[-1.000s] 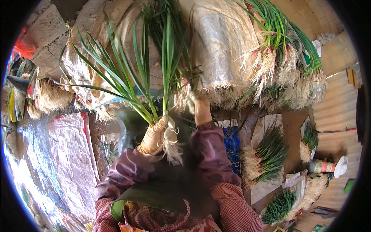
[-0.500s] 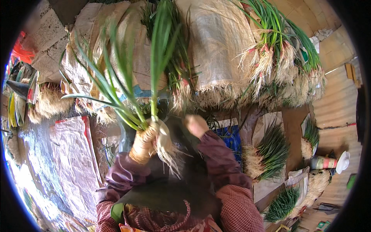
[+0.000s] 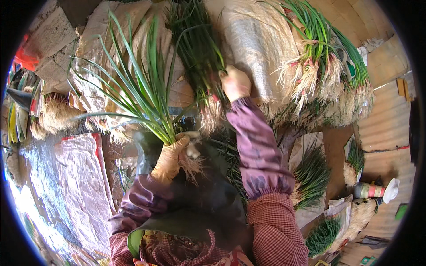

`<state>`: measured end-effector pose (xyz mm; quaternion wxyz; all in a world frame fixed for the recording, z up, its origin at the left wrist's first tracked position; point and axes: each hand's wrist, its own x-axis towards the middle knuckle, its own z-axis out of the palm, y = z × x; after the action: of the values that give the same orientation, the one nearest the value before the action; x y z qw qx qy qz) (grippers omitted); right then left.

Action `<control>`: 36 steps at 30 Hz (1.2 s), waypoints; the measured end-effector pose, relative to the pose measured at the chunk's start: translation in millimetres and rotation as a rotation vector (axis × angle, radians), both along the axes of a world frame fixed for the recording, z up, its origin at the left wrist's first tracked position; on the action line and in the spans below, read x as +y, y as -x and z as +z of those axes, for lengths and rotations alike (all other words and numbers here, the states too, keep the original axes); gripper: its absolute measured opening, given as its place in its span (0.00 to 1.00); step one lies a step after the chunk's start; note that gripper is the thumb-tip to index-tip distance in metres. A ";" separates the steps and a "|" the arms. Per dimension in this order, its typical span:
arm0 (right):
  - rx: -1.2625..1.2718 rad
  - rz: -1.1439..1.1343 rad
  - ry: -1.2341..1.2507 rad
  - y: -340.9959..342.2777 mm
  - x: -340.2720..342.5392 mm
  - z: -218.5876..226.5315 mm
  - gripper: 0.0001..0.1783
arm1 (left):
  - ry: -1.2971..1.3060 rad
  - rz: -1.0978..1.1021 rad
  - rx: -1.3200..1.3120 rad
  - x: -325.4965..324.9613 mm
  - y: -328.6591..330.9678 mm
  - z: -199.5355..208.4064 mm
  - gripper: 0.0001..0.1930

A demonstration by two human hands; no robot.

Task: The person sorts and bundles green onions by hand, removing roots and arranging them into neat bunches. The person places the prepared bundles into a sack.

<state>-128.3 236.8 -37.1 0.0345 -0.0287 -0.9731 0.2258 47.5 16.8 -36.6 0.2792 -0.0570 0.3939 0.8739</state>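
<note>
My left hand [image 3: 174, 156], in what looks like a tan glove or wrapping, is closed round a bunch of green onions [image 3: 153, 102]. Their leaves fan up and to the left, while pale bulbs and stringy roots stick out to the right of the fist. My right hand [image 3: 236, 83] is stretched forward at the right side of a dark green pile of green onions [image 3: 193, 48]. Its fingers are pinched at the lower end of one brighter green onion stalk [image 3: 218, 54] that arches over the pile. The fingertips are partly hidden.
Woven sacking [image 3: 257, 48] covers rooted bundles along the far side. Tied green onions [image 3: 310, 57] lie at far right. More bundles [image 3: 313, 177] rest on sheets at right, near a striped object with a white rim [image 3: 390, 190]. A pale plastic sheet [image 3: 86, 177] lies at left.
My right hand has moved forward from above my lap to the pile and now pinches a stalk. The bunch in my left hand has dipped slightly, and its leaves are gathered closer together.
</note>
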 end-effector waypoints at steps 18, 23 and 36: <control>0.084 -0.067 0.298 -133.7 10.1 -113.9 0.08 | -0.221 -0.094 0.045 11.6 -31.8 2.2 0.15; -0.204 0.294 0.257 -190.9 5.1 -70.1 0.13 | -0.454 -0.122 -0.125 5.8 -23.2 -30.3 0.14; 0.270 0.490 0.048 -195.6 -49.9 -52.7 0.07 | -0.167 -0.121 -0.187 5.9 -46.5 -35.5 0.17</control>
<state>67.3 186.8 -89.8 0.1077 0.2368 -0.9321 0.2521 94.0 22.7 -72.1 0.3706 -0.0910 0.2948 0.8761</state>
